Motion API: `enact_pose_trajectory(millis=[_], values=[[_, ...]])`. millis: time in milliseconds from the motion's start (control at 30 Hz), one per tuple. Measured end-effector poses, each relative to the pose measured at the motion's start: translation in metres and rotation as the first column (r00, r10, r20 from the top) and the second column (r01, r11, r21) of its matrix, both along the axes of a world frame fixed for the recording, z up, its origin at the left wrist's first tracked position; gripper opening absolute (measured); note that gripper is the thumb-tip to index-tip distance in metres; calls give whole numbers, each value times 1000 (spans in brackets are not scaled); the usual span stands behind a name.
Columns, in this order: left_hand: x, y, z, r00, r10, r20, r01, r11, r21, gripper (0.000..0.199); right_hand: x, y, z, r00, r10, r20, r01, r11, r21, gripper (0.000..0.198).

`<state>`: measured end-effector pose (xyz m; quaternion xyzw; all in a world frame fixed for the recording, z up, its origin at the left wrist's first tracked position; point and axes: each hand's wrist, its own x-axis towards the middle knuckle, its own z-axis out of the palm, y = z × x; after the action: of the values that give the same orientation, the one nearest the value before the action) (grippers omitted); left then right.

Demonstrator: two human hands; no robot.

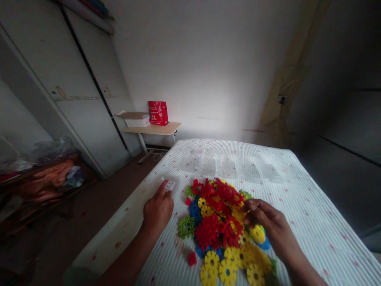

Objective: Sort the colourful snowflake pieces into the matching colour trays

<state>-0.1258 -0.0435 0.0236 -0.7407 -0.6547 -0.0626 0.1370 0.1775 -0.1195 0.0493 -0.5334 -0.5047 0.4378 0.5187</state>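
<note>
A heap of plastic interlocking building pieces lies on the bed. It has red pieces (206, 230), yellow snowflake discs (228, 270), blue discs (195, 210) and a green square piece (186, 227). At the heap's right edge, my right hand (268, 222) is closed in a pinch beside red and yellow pieces; what lies between its fingertips is too blurred to name. Left of the heap, my left hand (158, 208) has its finger and thumb closed on a small clear plastic container (170, 184) with white and red marks. A loose red square (192, 259) lies near the front.
Behind the heap, a clear plastic tray with several compartments (229, 167) stretches across the white dotted bedspread (300, 194). Beyond the bed's far left corner stands a small table (163, 129) with a red bag (158, 113) and a white box (137, 120).
</note>
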Motion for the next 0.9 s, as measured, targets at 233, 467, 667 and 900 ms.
enact_pose_trajectory(millis=[233, 467, 667, 900], values=[[-2, 0, -3, 999, -15, 37, 16, 999, -48, 27, 3, -1, 1, 999, -42, 19, 42, 999, 33, 41], [11, -21, -2, 919, -288, 268, 251, 954, 164, 35, 30, 0, 8, 970, -241, 33, 235, 964, 124, 39], [29, -53, -28, 806, -397, 439, 495, 859, -130, 101, 79, -2, -14, 903, -247, 352, 252, 967, 32, 51], [40, -56, -49, 852, -347, 392, 484, 806, -340, 125, 90, 8, -57, 871, -107, 480, 158, 985, -65, 65]])
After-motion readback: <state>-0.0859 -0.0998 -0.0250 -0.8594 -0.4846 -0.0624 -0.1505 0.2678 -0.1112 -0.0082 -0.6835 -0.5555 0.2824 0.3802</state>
